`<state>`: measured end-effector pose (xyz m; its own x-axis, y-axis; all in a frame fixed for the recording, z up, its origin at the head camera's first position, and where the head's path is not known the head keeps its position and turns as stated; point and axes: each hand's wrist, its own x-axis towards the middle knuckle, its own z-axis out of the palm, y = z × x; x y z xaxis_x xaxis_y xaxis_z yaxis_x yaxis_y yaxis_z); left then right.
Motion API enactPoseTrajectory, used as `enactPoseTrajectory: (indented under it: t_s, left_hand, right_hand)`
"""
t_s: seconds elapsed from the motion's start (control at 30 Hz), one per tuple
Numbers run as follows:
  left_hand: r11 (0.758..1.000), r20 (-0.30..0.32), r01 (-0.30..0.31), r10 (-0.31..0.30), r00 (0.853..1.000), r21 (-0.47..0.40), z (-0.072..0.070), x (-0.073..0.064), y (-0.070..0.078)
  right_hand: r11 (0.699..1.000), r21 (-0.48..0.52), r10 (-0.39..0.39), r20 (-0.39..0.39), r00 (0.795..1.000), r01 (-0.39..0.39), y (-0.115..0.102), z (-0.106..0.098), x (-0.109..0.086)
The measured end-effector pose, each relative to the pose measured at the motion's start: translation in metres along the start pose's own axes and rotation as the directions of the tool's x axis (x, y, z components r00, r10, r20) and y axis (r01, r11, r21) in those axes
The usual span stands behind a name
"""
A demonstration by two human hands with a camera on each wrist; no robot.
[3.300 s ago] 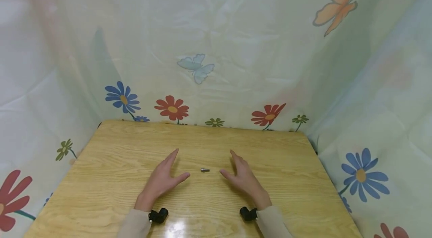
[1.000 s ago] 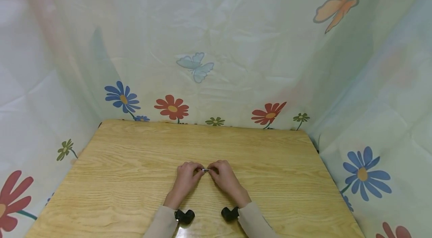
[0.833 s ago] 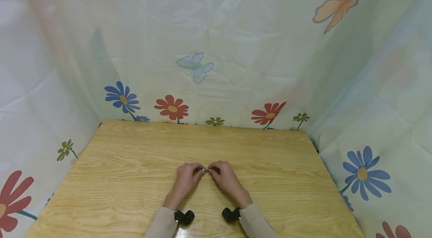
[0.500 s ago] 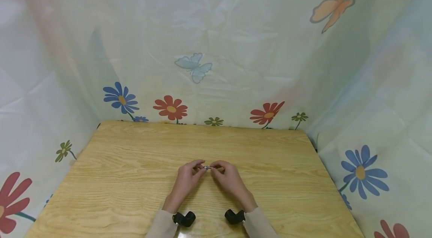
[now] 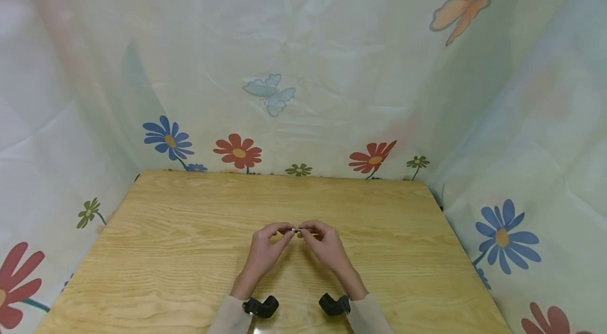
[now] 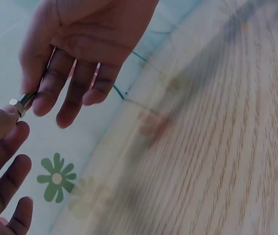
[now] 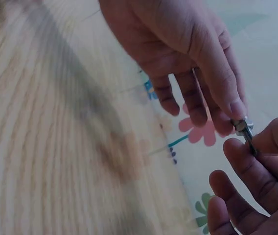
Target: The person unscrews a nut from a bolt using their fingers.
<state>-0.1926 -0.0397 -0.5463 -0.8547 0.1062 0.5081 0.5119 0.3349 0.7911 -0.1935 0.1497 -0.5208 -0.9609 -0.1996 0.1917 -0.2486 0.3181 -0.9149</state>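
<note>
A small silver bolt [image 5: 296, 229] is held up between my two hands over the table. Thumb and index finger of my left hand [image 5: 265, 251] pinch its hexagonal end, which shows in the left wrist view as a shiny hex head [image 6: 16, 104]. From the other side, my right hand [image 5: 329, 251] pinches the threaded shaft [image 7: 248, 137] between thumb and index finger. The remaining fingers of both hands are loosely bent beneath. Fingertips partly cover both ends of the bolt. Whether the hex part includes a separate nut, I cannot tell.
The wood-grain table [image 5: 189, 207] spreads out around and beyond the hands, with their shadows on it. A pale curtain [image 5: 303, 128] printed with flowers and butterflies hangs along its back and sides. Dark wrist cameras [image 5: 262, 306] sit at both cuffs.
At first the bolt lay on the table between two spread hands. Both hands came together and pinched its ends; since then they have raised it and moved slightly right.
</note>
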Motion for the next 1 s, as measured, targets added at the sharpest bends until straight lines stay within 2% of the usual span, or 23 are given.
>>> enactPoseTrajectory:
  t_s: [0.23, 0.3, 0.5, 0.67, 0.87, 1.0]
  left_hand:
    - [0.997, -0.042, 0.002, -0.005, 0.999, -0.074, 0.003, 0.005, -0.004]
    - [0.996, -0.049, -0.019, 0.015, 0.999, -0.082, 0.003, 0.006, -0.007]
    - [0.992, -0.066, -0.114, 0.110, 0.992, -0.056, 0.001, 0.011, -0.010]
    - [0.991, -0.081, -0.124, 0.120, 0.989, -0.044, 0.000, 0.016, -0.011]
    - [0.984, -0.091, -0.177, 0.175, 0.980, -0.013, -0.002, 0.016, -0.013]
    - [0.985, -0.088, -0.170, 0.167, 0.982, -0.023, -0.001, 0.016, -0.015]
  right_hand:
    - [1.000, -0.010, -0.015, 0.016, 1.000, 0.016, -0.004, 0.000, 0.011]
    - [1.000, -0.014, -0.022, 0.019, 1.000, 0.022, -0.006, 0.000, 0.013]
    - [1.000, 0.008, -0.012, 0.014, 1.000, 0.012, -0.011, 0.000, 0.015]
    - [1.000, 0.015, -0.017, 0.014, 1.000, 0.017, -0.013, 0.001, 0.019]
    - [0.998, -0.050, -0.040, 0.066, 0.997, 0.043, -0.015, -0.001, 0.019]
    - [0.995, -0.087, -0.048, 0.080, 0.996, 0.055, -0.016, -0.004, 0.019]
